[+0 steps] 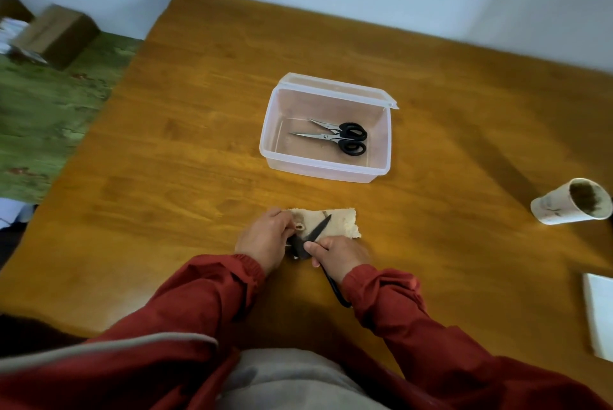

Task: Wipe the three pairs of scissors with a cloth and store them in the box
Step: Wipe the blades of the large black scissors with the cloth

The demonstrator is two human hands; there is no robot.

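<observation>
Lying slantwise on the cloth (343,222), the third pair of scissors (321,226) points its dark blade up and to the right, away from the person. One black handle loop pokes out below the right grip (338,255).

That gives three pairs in all. This one is at the near middle of the counter (185,150). The other two are inside the box (265,147): the upper pair (352,130) and the lower pair (351,147) lie side by side, black handles to the right and blades to the left.

There is one cloth, pale and stained, spread flat on the counter. There is one box, clear plastic with its lid (338,87) hinged open at the far side, standing beyond the cloth and apart from it.

Further out, a paper cup (560,207) with something dark inside sits well to the right. A flat white thing (602,313) is cut off by the right edge. A cardboard carton (56,34) rests on the green floor left of the counter.

Both grips cover the middle of the scissors and the cloth's left end. Two red-sleeved arms reach in from below and meet there. The left grip (265,238), fingers curled down, clasps the cloth's left end beside the scissors. The right grip grasps the scissors at the handles, with the thumb laid across the top.
</observation>
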